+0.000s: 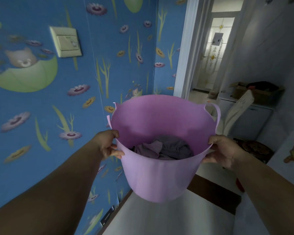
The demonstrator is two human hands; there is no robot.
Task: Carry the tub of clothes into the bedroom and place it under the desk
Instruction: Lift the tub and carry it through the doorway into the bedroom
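Note:
A lilac plastic tub (158, 177) hangs in the air in front of me, held by its rim on both sides. My left hand (108, 145) grips the left rim, thumb inside and fingers outside. My right hand (222, 150) grips the right rim the same way. Grey and purple clothes (163, 148) lie crumpled at the bottom of the tub. Two loop handles stick up at the far rim. No desk is in view.
A blue wall with flower wallpaper (58, 116) and a light switch (66, 41) runs close on my left. A white door frame (185, 53) opens ahead right onto a corridor with a glazed door (215, 53). A white cabinet (251, 119) with a box stands at right; pale floor (159, 217) below.

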